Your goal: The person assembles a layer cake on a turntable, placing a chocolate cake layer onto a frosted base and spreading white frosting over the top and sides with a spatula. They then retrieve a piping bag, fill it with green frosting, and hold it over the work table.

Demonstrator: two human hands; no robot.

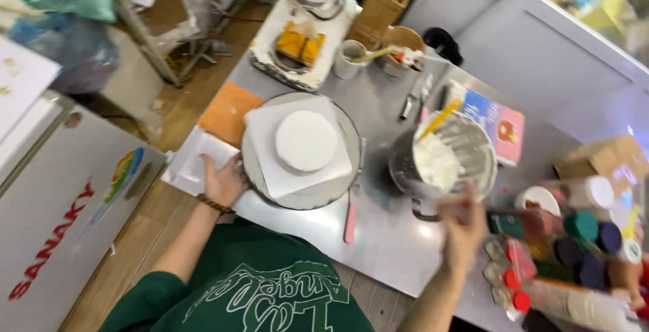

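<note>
The left hand [222, 182] rests on the edge of the turntable [253, 163], fingers curled lightly on its rim. On the turntable sits a white square board [267, 170], and on that a round white cake [305, 140]. The cake looks all white on top, so its first coat of cream seems done. No decorations show on it yet, so that part looks left to do. The right hand [463, 227] is blurry. It is at the near rim of the metal bowl [473, 146], but I cannot tell if it grips the bowl or just touches it. The bowl has white cream [436, 163] in it and a yellow tool [439, 119] sticking out. A pink-handled knife [351, 214] lies on the table [385, 237] between turntable and bowl. Little colour jars [581, 237] stand on the right.
</note>
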